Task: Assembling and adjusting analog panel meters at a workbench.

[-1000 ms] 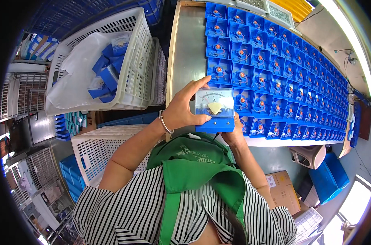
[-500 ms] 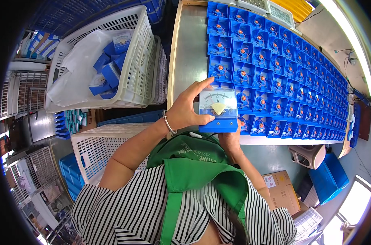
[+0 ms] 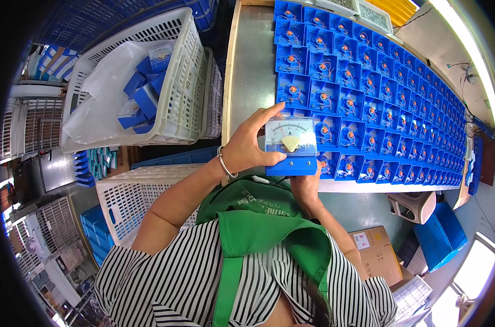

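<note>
A blue ammeter [image 3: 291,143] with a clear front, a white dial and a cream fan-shaped piece at its centre is held up in front of me. My left hand [image 3: 253,143] grips it along its left side, thumb at the lower left corner and index finger stretched past the top. From below and behind, my right hand [image 3: 307,182] supports its lower right; most of those fingers are hidden by the meter. Just beyond it, rows of open blue meter cases [image 3: 350,107] with orange-and-copper coil parts inside cover the table.
The metal tabletop [image 3: 251,60] has a wooden edge on the left. A white crate [image 3: 174,103] there holds several blue meters on plastic sheeting. Nearer stands another white crate [image 3: 130,204]. On the right are a stool [image 3: 414,207], a blue bin [image 3: 441,234] and a cardboard box [image 3: 375,253].
The ammeter is tipped very slightly and its dial shows less glare. Both hands keep their hold; the view has shifted a little.
</note>
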`<state>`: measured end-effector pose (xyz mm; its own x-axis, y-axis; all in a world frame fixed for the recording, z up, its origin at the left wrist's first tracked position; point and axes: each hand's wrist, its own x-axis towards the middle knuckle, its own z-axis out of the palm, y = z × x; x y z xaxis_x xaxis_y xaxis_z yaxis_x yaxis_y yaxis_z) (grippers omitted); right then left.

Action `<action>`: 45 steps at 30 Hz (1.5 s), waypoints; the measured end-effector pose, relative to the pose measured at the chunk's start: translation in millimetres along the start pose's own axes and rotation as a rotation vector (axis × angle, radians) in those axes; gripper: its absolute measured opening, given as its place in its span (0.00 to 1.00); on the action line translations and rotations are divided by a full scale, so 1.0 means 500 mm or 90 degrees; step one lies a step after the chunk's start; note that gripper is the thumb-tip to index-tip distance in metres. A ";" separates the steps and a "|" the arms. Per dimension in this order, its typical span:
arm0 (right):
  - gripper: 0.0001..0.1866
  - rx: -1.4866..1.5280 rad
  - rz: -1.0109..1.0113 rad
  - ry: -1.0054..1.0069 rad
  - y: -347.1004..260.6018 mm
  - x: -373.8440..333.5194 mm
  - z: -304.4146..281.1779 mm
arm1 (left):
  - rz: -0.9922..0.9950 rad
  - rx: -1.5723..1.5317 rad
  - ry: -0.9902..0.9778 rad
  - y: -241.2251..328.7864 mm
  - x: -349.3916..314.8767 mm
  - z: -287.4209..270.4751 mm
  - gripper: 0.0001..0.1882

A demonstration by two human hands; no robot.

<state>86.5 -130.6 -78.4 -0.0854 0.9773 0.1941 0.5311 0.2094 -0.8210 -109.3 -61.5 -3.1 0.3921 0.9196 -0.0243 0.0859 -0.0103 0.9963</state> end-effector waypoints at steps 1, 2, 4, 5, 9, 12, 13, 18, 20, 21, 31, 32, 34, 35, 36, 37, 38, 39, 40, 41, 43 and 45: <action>0.14 -0.001 0.001 0.000 0.000 -0.002 0.001 | -0.009 -0.009 -0.001 0.000 0.000 0.000 0.51; 0.11 0.031 0.037 -0.002 -0.001 -0.004 0.002 | -0.009 -0.010 -0.002 0.000 0.000 0.001 0.51; 0.09 0.063 0.074 -0.006 -0.014 0.000 0.001 | -0.012 0.008 -0.003 -0.003 -0.003 -0.002 0.50; 0.03 0.294 0.223 -0.026 -0.038 0.013 -0.010 | -0.013 0.006 -0.003 -0.005 -0.004 -0.004 0.50; 0.09 0.236 0.242 -0.063 -0.022 0.080 -0.056 | 0.024 0.046 0.029 -0.016 -0.006 -0.017 0.49; 0.11 0.188 0.246 -0.077 -0.019 0.117 -0.124 | 0.081 0.196 0.063 -0.060 -0.010 -0.034 0.49; 0.11 0.252 0.182 -0.058 -0.049 0.129 -0.134 | 0.073 0.223 0.052 -0.073 -0.012 -0.033 0.49; 0.13 0.434 -0.027 -0.009 -0.162 0.130 -0.131 | 0.043 0.217 0.026 -0.070 -0.020 -0.017 0.48; 0.16 0.481 -0.078 0.009 -0.158 0.120 -0.118 | 0.042 0.197 0.008 -0.066 -0.020 -0.014 0.48; 0.15 0.501 -0.072 0.016 -0.160 0.117 -0.113 | 0.041 0.196 0.008 -0.065 -0.020 -0.013 0.48; 0.15 0.480 -0.068 0.045 -0.147 0.109 -0.088 | 0.055 0.217 0.018 -0.062 -0.030 -0.007 0.48; 0.15 0.496 -0.064 0.064 -0.147 0.108 -0.088 | 0.056 0.223 0.021 -0.061 -0.029 -0.007 0.47; 0.15 0.512 -0.061 0.083 -0.146 0.108 -0.090 | 0.064 0.223 0.030 -0.061 -0.028 -0.006 0.47; 0.15 0.496 -0.054 0.085 -0.146 0.109 -0.090 | 0.072 0.223 0.038 -0.061 -0.028 -0.006 0.47; 0.14 0.479 -0.047 0.086 -0.146 0.110 -0.091 | 0.071 0.223 0.038 -0.060 -0.028 -0.006 0.47; 0.14 0.479 -0.046 0.087 -0.145 0.111 -0.088 | 0.071 0.230 0.038 -0.058 -0.028 -0.005 0.46; 0.16 0.478 -0.043 0.107 -0.143 0.112 -0.083 | 0.072 0.238 0.038 -0.056 -0.028 -0.004 0.46; 0.17 0.478 -0.039 0.126 -0.140 0.111 -0.080 | 0.072 0.237 0.036 -0.054 -0.028 -0.002 0.46; 0.17 0.479 -0.039 0.126 -0.133 0.107 -0.077 | 0.080 0.248 0.041 -0.053 -0.031 -0.002 0.45; 0.20 0.397 -0.055 0.133 -0.124 0.102 -0.076 | 0.089 0.259 0.046 -0.052 -0.033 -0.001 0.45; 0.22 0.314 -0.070 0.140 -0.119 0.098 -0.078 | 0.088 0.272 0.052 -0.050 -0.035 0.001 0.45; 0.23 0.084 -0.175 0.156 -0.123 0.090 -0.085 | 0.088 0.284 0.058 -0.050 -0.036 0.002 0.46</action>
<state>85.5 -101.1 3.6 0.0028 0.8509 0.5254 0.4023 0.4800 -0.7796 -117.5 -78.0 -27.8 0.3467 0.9284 0.1333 0.4314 -0.2840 0.8563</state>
